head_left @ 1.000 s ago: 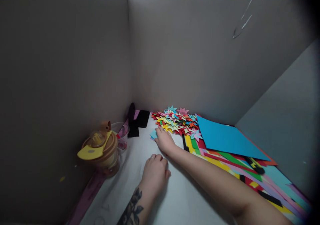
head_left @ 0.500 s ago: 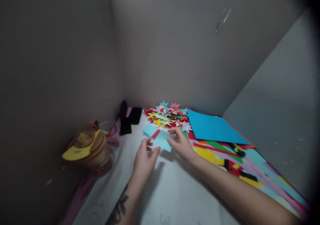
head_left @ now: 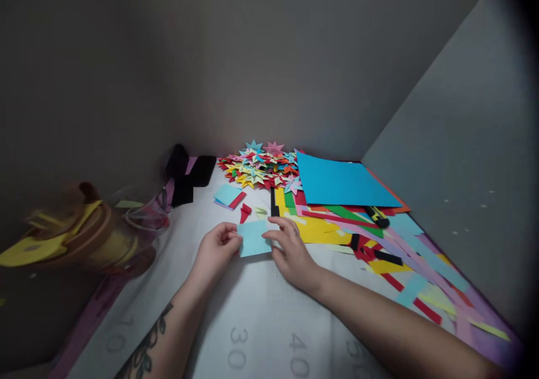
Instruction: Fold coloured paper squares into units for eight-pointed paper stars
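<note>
A pale blue square of paper [head_left: 254,240] is held up between my two hands, just above the white surface. My left hand [head_left: 221,244] pinches its left edge between thumb and fingers. At its right edge, my right hand [head_left: 290,250] grips the paper with thumb and fingertips. Behind the square lie a folded red paper piece [head_left: 245,213] and a pale yellow-green one [head_left: 261,213]. A small stack of paper squares [head_left: 228,195], pale blue on top with red showing, rests farther back on the left.
A heap of folded paper stars [head_left: 261,168] lies against the back wall. Right of it are large blue sheets [head_left: 349,182], a cutter [head_left: 377,216] and many coloured strips [head_left: 421,255]. A lidded jar [head_left: 96,233] and black items [head_left: 183,192] stand left. Numbers mark the white surface [head_left: 261,323].
My left hand has closed on the paper's left edge, where it was apart before. The square has turned level. The view has tipped downward and shifted.
</note>
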The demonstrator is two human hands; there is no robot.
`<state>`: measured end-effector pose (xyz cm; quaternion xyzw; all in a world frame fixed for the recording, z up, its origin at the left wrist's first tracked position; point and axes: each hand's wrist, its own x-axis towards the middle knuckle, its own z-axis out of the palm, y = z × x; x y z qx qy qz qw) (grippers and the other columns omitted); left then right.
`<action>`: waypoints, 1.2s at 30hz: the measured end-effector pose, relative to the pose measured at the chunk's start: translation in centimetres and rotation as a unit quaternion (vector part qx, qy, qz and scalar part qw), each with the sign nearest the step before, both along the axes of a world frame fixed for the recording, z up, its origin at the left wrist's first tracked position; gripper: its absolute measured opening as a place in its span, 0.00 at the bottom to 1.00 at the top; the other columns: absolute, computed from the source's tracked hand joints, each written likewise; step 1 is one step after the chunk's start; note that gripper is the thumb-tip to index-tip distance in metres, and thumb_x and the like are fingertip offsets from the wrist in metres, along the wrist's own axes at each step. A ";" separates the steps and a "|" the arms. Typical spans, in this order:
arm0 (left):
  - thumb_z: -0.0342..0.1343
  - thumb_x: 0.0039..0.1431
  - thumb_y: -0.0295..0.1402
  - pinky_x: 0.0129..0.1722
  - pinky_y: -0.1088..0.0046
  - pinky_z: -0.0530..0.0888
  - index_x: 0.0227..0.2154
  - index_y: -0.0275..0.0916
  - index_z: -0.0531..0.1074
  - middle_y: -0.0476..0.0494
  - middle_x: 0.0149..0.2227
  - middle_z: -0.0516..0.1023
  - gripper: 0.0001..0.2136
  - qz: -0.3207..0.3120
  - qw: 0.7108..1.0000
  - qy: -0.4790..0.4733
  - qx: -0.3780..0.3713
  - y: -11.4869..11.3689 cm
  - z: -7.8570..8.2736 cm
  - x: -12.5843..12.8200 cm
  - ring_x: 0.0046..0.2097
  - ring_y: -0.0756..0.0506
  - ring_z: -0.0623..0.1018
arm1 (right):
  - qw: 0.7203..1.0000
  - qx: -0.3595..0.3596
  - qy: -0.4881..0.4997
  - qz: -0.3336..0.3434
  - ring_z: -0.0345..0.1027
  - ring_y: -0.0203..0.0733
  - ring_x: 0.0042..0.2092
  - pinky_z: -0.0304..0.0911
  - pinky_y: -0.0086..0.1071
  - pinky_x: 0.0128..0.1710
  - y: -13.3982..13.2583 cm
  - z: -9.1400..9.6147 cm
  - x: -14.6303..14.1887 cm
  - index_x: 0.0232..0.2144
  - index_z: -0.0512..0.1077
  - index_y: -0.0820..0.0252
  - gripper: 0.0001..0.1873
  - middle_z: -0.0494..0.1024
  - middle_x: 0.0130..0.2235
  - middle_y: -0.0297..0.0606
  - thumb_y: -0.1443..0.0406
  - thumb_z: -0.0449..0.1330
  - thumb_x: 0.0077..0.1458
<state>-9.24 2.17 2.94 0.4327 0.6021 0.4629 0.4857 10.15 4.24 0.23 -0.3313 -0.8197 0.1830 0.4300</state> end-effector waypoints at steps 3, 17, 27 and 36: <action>0.58 0.45 0.33 0.24 0.80 0.63 0.29 0.37 0.66 0.57 0.19 0.67 0.08 0.002 1.000 -0.005 -0.012 -0.1 0.2 0.2 0.22 0.53 0.67 | 1.000 -0.006 0.017 0.003 0.58 0.48 0.53 0.58 0.46 0.51 0.2 0.2 0.1 0.36 0.68 0.55 0.14 0.66 0.49 0.43 0.76 0.53 0.50; 0.58 0.48 0.34 0.27 0.79 0.64 0.30 0.36 0.69 0.50 0.24 0.73 0.08 -0.105 0.993 -0.013 -0.041 -0.3 0.6 0.4 0.26 0.52 0.69 | 0.896 -0.348 0.274 0.028 0.69 0.40 0.39 0.64 0.33 0.40 1.2 0.1 0.2 0.21 0.67 0.59 0.08 0.74 0.37 0.38 0.66 0.62 0.47; 0.63 0.46 0.36 0.33 0.74 0.73 0.37 0.40 0.66 0.41 0.47 0.70 0.17 -0.089 0.994 -0.039 0.051 -0.7 0.5 1.1 0.39 0.46 0.73 | 0.893 -0.355 0.274 -0.015 0.63 0.36 0.29 0.60 0.29 0.29 0.9 0.1 -0.1 0.21 0.65 0.59 0.10 0.69 0.26 0.33 0.63 0.63 0.47; 0.63 0.43 0.33 0.30 0.75 0.72 0.28 0.36 0.75 0.42 0.38 0.74 0.08 -0.043 0.997 0.024 0.054 -0.9 0.8 2.0 0.35 0.47 0.74 | 0.897 -0.345 0.277 -0.007 0.61 0.35 0.29 0.59 0.28 0.29 -0.1 0.3 -0.3 0.24 0.65 0.58 0.10 0.68 0.26 0.32 0.61 0.61 0.51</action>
